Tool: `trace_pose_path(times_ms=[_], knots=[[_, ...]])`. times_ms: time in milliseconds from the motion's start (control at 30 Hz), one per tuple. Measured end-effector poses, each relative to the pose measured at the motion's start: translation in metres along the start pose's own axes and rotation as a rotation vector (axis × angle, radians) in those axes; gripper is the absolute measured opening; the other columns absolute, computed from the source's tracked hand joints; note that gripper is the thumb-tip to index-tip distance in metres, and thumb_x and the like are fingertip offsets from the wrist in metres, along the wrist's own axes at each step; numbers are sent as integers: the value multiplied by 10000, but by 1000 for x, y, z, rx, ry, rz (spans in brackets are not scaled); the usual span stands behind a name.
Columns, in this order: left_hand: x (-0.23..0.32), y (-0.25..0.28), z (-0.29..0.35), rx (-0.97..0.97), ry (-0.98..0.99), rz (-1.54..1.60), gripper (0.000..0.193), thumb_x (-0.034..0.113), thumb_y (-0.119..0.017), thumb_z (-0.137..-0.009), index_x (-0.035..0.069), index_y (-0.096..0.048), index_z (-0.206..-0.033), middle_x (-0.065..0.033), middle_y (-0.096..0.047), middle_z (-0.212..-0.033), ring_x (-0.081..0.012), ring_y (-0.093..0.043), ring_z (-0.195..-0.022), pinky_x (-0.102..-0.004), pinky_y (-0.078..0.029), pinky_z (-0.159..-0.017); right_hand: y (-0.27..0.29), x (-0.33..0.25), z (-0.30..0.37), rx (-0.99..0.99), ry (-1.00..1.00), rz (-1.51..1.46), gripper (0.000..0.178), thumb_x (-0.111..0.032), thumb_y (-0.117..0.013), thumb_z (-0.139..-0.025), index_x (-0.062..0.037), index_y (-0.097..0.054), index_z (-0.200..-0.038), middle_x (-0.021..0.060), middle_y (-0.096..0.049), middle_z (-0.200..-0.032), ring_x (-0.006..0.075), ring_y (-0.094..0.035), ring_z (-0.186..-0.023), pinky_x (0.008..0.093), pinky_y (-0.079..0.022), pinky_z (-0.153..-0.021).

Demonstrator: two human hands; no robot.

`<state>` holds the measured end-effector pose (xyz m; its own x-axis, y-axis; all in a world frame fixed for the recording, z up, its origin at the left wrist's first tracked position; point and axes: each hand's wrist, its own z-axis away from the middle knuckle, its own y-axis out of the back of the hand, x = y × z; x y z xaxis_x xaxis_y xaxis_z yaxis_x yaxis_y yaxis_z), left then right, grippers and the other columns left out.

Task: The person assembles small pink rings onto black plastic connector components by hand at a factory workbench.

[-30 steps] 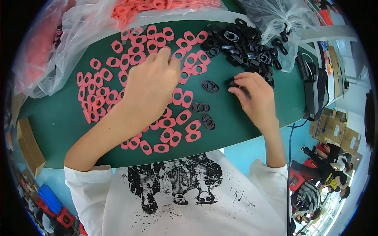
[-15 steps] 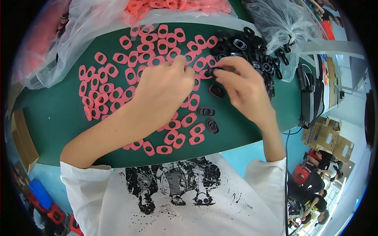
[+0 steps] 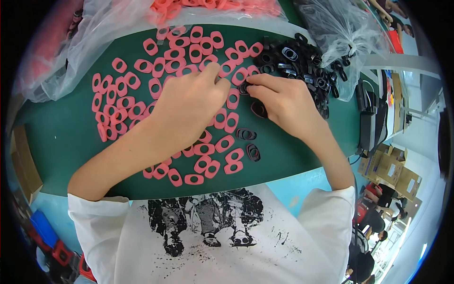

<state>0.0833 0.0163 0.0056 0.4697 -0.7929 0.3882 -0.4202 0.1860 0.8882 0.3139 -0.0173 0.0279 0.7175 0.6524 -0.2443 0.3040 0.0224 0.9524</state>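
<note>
Two bags: clear plastic bag [image 3: 71, 52] holds pink rings; second bag [image 3: 340, 33] spills black rings [image 3: 302, 66].
Left hand [image 3: 191, 102]: curled over pink rings [image 3: 175, 57] on green worktop [image 3: 61, 146]; grip hidden.
Right hand [image 3: 283, 102]: fingertips pinch a black ring [image 3: 244, 88] mid-worktop.

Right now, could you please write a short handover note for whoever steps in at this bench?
Left hand: lies over the pink oval rings, fingertips meeting the right hand's at a small black ring; the exact grip is hidden.
Right hand: fingers pinch at that same black ring, beside the black ring pile.
Things: pink rings lie spread on the green mat; more pink ones sit in the clear bag at the far left; a second clear bag lies by the black pile.
Done: a few black rings lie singly among the pink ones near the body.
Left: most pink rings and the black pile lie apart.
</note>
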Motion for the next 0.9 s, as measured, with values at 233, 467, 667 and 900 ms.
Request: trace_pose_path(times_ms=[233,467,667,900], knots=[[14,25,-10,26,95,25,240,50,-684,-810,47,-596,-1034,-103,-553,-959,-306,-614,-814,-389,-502,-675,6,1,3,-48,-52,31,197,-30,-684,-723,-17,-642,-916,78,-669,-1085,284,-676,-778,368,-564,-645],[55,15,5,-88,-180,178,278,40,-700,-739,-14,-593,-990,-87,-530,-927,-247,-545,-851,-329,-497,-651,29,-29,65,309,-340,-74,183,74,-723,-763,-13,-682,-919,112,-661,-1049,214,-688,-746,304,-540,-602],[59,-10,4,-61,-223,-65,273,25,-659,-672,-16,-587,-933,-91,-482,-853,-237,-535,-807,-327,-494,-650,-13,-34,83,344,-472,-52,191,60,-733,-796,-1,-697,-974,108,-660,-993,192,-675,-699,283,-536,-595],[63,-17,3,-96,-278,-95,269,47,-623,-653,-44,-582,-902,-103,-485,-841,-230,-537,-793,-315,-489,-679,-30,-37,47,370,-369,-140,161,-4,-771,-750,-3,-673,-879,107,-647,-960,247,-655,-664,314,-533,-568]])
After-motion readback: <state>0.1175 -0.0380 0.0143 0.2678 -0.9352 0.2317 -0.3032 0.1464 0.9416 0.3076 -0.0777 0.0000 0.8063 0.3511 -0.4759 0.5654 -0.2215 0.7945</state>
